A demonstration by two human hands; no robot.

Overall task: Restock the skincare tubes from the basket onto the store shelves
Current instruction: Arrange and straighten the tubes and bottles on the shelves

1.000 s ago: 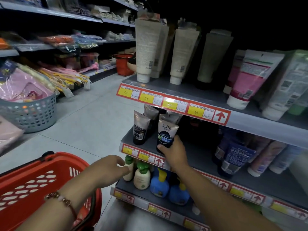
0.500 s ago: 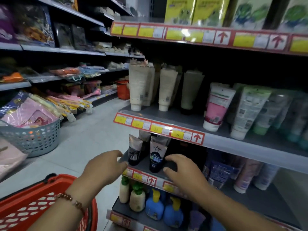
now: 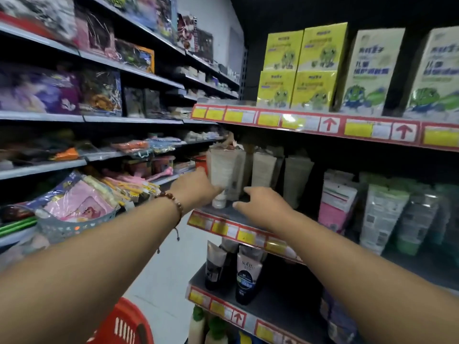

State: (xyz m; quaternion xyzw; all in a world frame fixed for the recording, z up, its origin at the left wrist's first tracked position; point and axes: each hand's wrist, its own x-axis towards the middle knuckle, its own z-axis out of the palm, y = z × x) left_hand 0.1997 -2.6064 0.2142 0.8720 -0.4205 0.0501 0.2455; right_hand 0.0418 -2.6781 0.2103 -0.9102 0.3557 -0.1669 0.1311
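Red plastic basket (image 3: 121,324) waits at the bottom left of the frame, near her reach. Higher, at the centre, the left hand (image 3: 196,189) touches the front beige tube (image 3: 222,177), perhaps to straighten the row; its fingers I cannot tell. The right hand (image 3: 263,207) hovers beside, fingers loose, holding nothing.

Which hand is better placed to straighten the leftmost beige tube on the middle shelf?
Left. The left hand already reaches the leftmost beige tube with the white cap, fingers at its lower part. The right hand hovers beside it over the grey shelf edge, holding nothing.
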